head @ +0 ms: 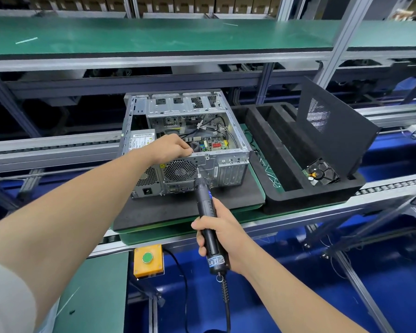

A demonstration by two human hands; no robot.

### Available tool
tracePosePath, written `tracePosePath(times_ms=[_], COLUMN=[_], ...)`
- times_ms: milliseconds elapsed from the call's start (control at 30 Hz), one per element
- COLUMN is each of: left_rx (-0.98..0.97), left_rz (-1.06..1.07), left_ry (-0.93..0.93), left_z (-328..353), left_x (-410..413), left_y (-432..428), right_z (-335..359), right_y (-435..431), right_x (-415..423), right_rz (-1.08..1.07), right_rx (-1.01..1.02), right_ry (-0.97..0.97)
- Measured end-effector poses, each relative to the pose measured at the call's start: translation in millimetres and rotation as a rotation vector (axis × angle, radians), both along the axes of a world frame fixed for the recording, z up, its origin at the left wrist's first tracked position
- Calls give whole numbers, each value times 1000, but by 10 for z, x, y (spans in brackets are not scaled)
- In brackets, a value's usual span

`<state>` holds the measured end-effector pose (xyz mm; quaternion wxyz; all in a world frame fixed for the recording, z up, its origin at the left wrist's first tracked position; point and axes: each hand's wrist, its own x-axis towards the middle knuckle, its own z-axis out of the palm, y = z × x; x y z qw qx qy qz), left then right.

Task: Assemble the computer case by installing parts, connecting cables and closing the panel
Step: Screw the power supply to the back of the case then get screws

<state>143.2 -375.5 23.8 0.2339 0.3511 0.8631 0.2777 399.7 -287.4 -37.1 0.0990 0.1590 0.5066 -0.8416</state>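
Green matting (154,37) covers the shelf above the open computer case (187,143); left hand (171,147) grips its rim, right hand (222,234) clamps a screwdriver (205,212).

A yellow box with a green button (147,257) sits just left of the right hand, below the left forearm, its black cord (183,284) trailing downward.

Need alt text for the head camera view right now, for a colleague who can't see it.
The right hand presses an electric screwdriver against the rear panel of an open computer case, while the left hand grips the case's top rear edge. Beside it, a foam tray holds the black side panel and a hard drive.
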Motion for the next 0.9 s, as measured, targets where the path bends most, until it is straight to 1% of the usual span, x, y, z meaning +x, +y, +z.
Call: tracePosePath(times_ms=[400, 633, 900], left_rx=[-3, 10, -32], left_rz=[-44, -35, -36], left_ry=[-60, -11, 0], left_z=[-21, -33, -16], left_x=[-4, -23, -11], left_y=[7, -5, -5], right_z=[39, 44, 43], right_y=[23, 7, 14], right_x=[-46, -83, -123], right_rz=[-3, -4, -13], right_rx=[36, 43, 49], right_ry=[4, 2, 2])
